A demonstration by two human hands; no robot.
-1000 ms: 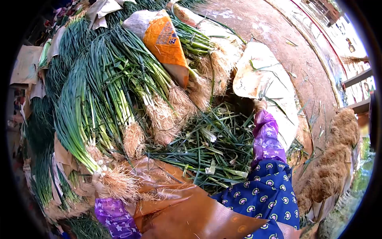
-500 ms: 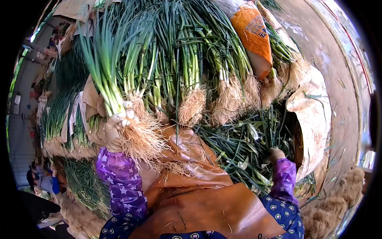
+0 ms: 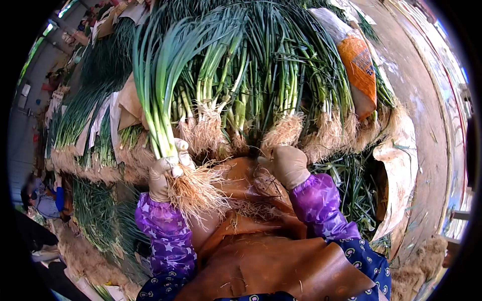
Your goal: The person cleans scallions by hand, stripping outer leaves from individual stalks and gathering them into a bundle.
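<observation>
The left hand [image 3: 159, 180], in a beige glove, grips a green onion bunch [image 3: 163, 115] at its white stem ends. The leaves point up and away; the roots [image 3: 196, 190] hang over the upper left edge of the brown apron [image 3: 281, 261]. The right hand [image 3: 289, 165], also gloved, is near the apron's upper right edge, just beside the roots of a laid bunch [image 3: 283, 131]; its fingertips are unclear, so whether it grips anything cannot be told. Loose leaves [image 3: 354, 185] lie between the purple right sleeve [image 3: 321, 203] and a pale sack [image 3: 401, 168].
</observation>
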